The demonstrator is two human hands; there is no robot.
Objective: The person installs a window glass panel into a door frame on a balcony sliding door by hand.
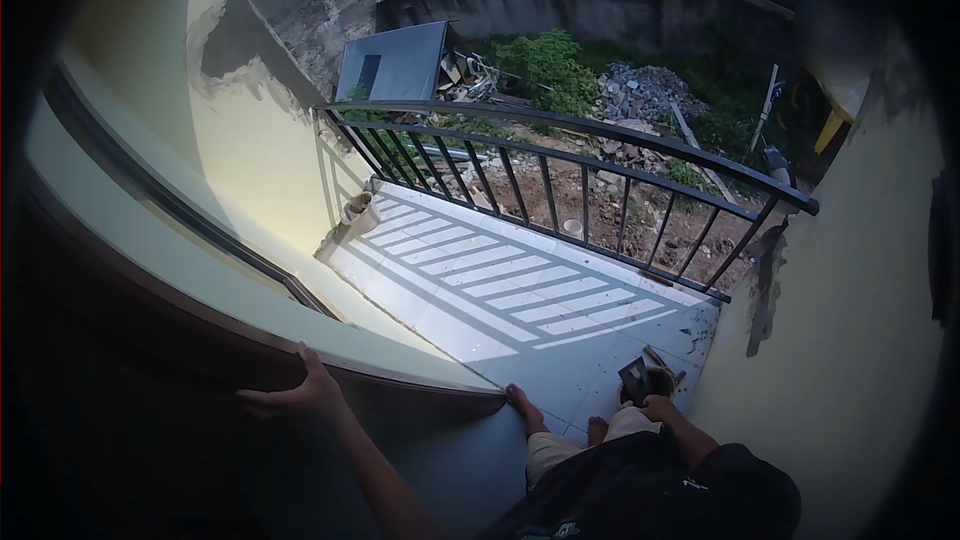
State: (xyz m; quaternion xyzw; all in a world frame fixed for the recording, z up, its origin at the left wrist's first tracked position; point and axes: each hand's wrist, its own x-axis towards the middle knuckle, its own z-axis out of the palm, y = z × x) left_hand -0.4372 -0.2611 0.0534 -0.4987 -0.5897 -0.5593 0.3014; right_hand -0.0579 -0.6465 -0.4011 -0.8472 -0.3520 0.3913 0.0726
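Note:
My left hand (300, 392) has its fingers apart against the dark edge of the door or frame (400, 368) on the left, thumb and fingers spread along it. Low on the right, my right hand (660, 408) is closed at the near side of a bucket (664, 380), apparently gripping its rim or handle; the exact grip is hidden. A dark flat trowel-like tool (634, 380) leans out of the bucket, and a thin stick-like tool (656, 356) shows beside it. My bare feet (520, 400) are at the threshold of the white tiled balcony floor (590, 380).
A black metal railing (540, 120) crosses the balcony's far side. A small container (357, 208) stands in the far left corner. Patched yellow walls (820, 340) flank both sides. Below lie rubble (650, 90), soil and a green bush (550, 70).

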